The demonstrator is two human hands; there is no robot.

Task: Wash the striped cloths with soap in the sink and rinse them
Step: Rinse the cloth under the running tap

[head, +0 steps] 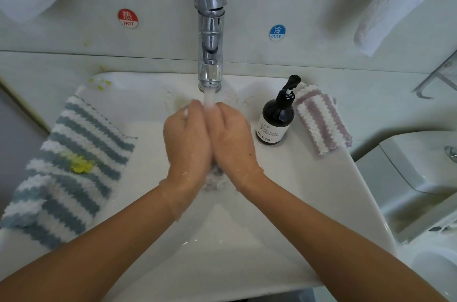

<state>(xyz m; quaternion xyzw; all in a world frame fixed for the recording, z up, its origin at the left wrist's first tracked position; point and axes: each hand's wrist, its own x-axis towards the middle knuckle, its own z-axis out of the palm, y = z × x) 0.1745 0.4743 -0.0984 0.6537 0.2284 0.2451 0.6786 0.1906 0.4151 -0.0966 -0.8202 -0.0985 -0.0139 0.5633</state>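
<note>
two striped cloths point(71, 168) point(321, 118), one soap bottle point(277, 121)

Under the running faucet point(210, 29), left hand point(188, 140) and right hand point(233, 139) press together, squeezing a wet cloth point(215, 178).

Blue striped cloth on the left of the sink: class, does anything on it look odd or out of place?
Yes. The blue striped cloth carries a bright yellow stain near its middle. Similar yellow specks mark the sink rim behind it.
</note>
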